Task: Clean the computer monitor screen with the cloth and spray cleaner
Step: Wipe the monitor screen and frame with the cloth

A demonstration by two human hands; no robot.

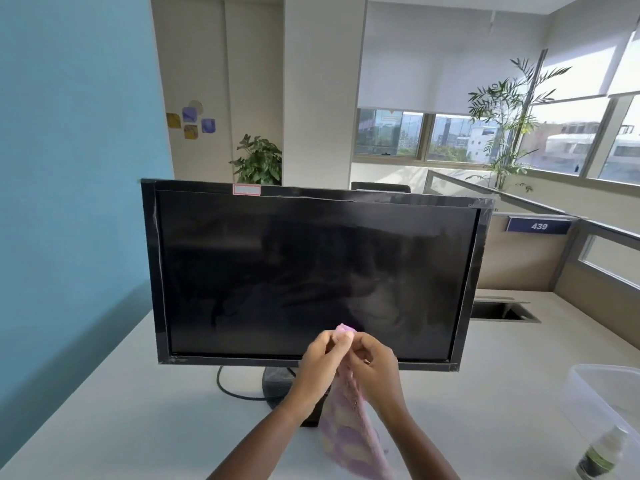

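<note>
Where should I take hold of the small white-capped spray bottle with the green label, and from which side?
Probably round the labelled body of the small white-capped spray bottle, below the cap, coming from its near left side with the right hand: it stands upright, and the clear plastic container crowds its far side.

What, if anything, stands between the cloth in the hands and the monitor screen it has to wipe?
Nothing visible does. The left hand and right hand pinch the pink checked cloth by its top, directly before the lower monitor screen. The spray bottle stands far right, out of the path.
</note>
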